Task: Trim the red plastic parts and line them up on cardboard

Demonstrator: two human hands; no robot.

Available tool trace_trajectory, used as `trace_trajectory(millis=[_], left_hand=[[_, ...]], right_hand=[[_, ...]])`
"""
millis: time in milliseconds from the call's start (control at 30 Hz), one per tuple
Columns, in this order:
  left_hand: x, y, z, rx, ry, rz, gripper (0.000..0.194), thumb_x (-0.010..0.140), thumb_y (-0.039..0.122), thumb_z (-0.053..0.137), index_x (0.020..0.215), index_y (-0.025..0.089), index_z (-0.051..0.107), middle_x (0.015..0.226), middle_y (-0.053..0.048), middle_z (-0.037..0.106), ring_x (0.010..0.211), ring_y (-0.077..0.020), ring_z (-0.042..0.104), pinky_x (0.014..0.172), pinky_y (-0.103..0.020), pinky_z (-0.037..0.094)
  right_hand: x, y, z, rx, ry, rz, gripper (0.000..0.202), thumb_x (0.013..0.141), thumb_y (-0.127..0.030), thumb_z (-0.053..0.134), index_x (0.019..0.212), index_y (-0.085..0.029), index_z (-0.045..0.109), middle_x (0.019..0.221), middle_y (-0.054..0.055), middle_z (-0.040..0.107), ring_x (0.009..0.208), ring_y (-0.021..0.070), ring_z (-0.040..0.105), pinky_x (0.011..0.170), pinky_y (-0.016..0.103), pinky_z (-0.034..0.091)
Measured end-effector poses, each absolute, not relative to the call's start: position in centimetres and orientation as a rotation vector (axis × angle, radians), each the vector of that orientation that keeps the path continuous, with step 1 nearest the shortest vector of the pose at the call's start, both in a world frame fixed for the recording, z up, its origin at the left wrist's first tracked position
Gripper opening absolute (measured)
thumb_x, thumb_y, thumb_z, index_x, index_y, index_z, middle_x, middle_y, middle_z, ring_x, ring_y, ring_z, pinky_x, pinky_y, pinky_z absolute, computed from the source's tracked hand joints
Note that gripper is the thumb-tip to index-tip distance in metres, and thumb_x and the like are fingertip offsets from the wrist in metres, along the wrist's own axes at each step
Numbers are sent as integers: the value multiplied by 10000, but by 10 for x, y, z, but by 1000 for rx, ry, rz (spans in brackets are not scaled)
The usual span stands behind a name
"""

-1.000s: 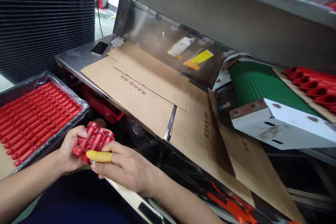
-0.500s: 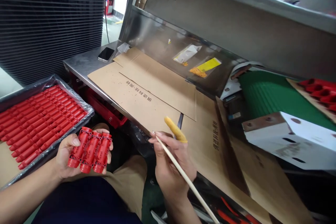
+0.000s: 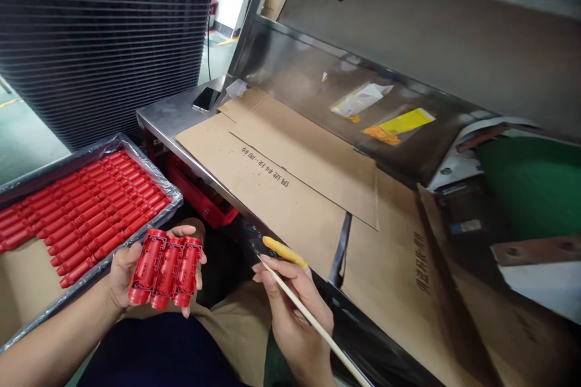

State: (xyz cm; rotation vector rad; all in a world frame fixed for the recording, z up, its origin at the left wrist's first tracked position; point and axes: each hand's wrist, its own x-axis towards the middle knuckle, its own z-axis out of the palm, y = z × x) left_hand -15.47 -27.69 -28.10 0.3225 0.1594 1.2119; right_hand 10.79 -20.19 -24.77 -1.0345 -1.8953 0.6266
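Three red plastic housings [image 3: 165, 269] lie side by side in my left hand [image 3: 123, 275], their detailed faces turned up and the fingers wrapped round them. My right hand [image 3: 297, 308] grips a thin pale wooden stick [image 3: 313, 320] like a pen, its tip pointing toward the housings but apart from them. A yellow finger cot [image 3: 285, 252] covers my right index finger, which is stretched out. To the left, a tray lined with dark plastic [image 3: 175, 193] holds rows of similar red parts [image 3: 102, 211].
Flattened cardboard [image 3: 267, 175] covers the metal bench, with a dark-handled tool [image 3: 340, 254] near its front edge. A phone [image 3: 206, 99] lies at the far left corner. Small plastic bags [image 3: 363, 100] lie behind the cardboard. A green belt [image 3: 535, 181] is at right.
The view has turned, so the bench shifts right. My right hand with the stick has come lower and nearer the housings, uncovering the dark-handled tool. My left hand keeps its hold.
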Motion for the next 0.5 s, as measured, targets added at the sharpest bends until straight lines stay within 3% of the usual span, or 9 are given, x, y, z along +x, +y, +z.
trace_trajectory(millis=[333,433,500], left_hand=[[-177,-290,-291,315,135,1270,774,858,660,701,1510,256,595,1359,-212,693,1085,-395,733,699,-455,655],[-228,-315,-300,377,605,1376,869,821,777,622,1482,212,605,1265,-234,721,991,-433,749,607,-447,621],[-282,-348,-303,469,1080,1457,845,861,758,563,1480,182,578,1232,-207,732,995,-420,745,694,-469,627]], right_hand=[[96,-199,-249,-1016,-1906,713,138,1004,-203,666,1097,-223,767,898,68,776,721,185,769,654,303,690],[93,-196,-254,-987,-1917,726,133,999,-218,674,1089,-223,772,899,66,782,731,197,777,664,315,694],[93,-194,-260,-989,-1920,742,136,996,-245,684,1091,-217,777,895,71,785,736,208,781,663,318,694]])
